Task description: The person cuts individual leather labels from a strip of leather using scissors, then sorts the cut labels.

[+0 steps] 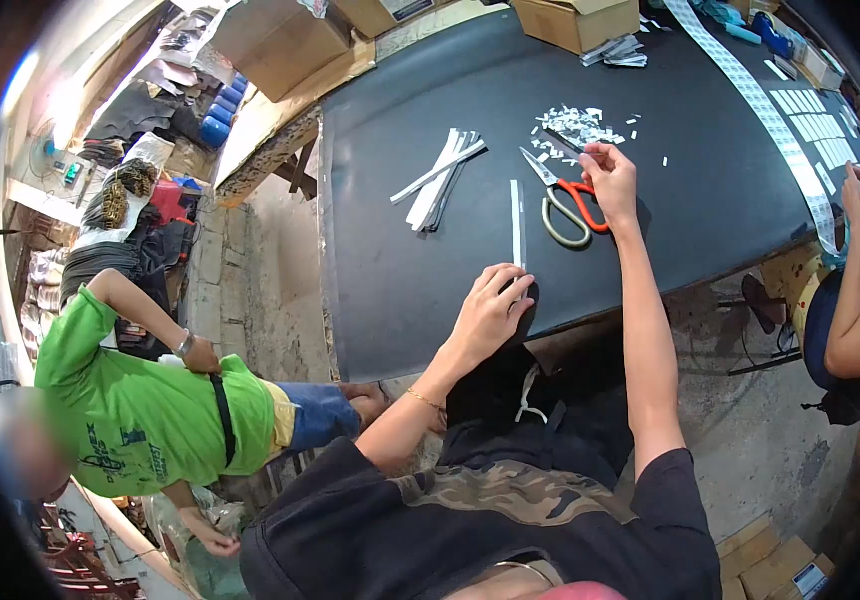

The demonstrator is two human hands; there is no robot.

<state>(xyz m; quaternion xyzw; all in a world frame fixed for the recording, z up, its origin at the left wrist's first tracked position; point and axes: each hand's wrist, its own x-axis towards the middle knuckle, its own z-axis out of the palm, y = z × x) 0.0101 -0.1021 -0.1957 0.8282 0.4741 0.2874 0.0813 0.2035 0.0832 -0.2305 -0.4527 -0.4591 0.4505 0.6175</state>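
Note:
My left hand (495, 312) is at the near part of the black table, its fingers closed on the lower end of a narrow white strip (518, 222) that points away from me. My right hand (610, 183) hovers by a heap of small cut white pieces (582, 125), fingertips pinched together; whether a piece is between them I cannot make out. Scissors (562, 203) with one orange and one pale handle lie partly opened beside that hand, blades pointing up and left. Left of the single strip rests a loose bundle of white and grey strips (442, 180).
Cardboard boxes (578, 22) stand at the table's far edge, near stacked grey strips (615, 52). A long printed band (750, 92) crosses the right side, with white labels (812, 118) beyond it. A person in green (165, 400) is at left; another person's arm (855, 290) at right.

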